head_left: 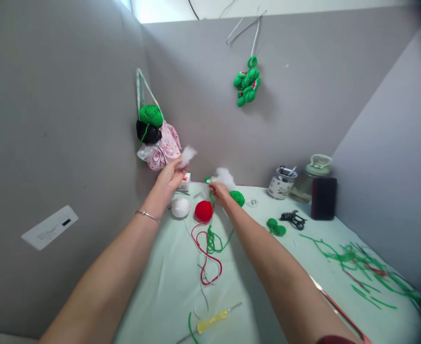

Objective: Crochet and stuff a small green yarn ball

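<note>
The left hand (170, 176) pinches a tuft of white stuffing (188, 156) near the far left corner of the table (153, 286). Close to the middle of the far edge, the right hand (219, 189) holds a small green piece (208, 180) between its fingertips, partly hidden by them; a larger white clump (225, 177) shows just behind. Nearer than the hands sit a white yarn ball (180, 208) and a red yarn ball (203, 211), with loose green yarn (213, 242) beside the red strands. A yellow-handled tool (213, 321) lies toward the near edge, green yarn scraps (353, 260) along the right edge.
</note>
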Demonstrator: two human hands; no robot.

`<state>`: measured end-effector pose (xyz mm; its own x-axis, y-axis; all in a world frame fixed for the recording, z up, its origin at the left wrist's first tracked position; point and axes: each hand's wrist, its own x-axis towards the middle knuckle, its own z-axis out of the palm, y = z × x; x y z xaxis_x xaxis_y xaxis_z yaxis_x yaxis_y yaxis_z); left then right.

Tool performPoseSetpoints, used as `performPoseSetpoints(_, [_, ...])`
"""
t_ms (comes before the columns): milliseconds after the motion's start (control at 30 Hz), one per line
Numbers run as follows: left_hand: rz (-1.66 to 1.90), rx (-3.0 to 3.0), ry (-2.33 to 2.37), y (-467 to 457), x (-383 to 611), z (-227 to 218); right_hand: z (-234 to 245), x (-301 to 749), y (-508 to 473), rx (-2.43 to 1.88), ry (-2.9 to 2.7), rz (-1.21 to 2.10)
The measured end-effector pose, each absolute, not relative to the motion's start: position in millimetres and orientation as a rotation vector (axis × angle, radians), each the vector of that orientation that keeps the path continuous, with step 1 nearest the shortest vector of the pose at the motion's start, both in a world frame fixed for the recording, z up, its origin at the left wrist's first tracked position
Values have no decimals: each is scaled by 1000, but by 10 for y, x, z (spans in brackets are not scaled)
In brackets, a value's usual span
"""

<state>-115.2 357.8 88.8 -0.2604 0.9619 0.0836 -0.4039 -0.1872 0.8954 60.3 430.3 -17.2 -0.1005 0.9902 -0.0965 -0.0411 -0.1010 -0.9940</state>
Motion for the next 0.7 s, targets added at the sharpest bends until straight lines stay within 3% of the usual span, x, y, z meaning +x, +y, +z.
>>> performPoseSetpoints(233, [1556,595,859,2951,-954,650,294,838,3698,-1159,-1407,1235])
performPoseSetpoints(533, [1433,523,731,2067,-489,432,955,1883,1774,-854,-1426,1294])
performPoseSetpoints(700, [1376,640,658,1697,-289,324,914,2242,1195,-663,-1264,1271])
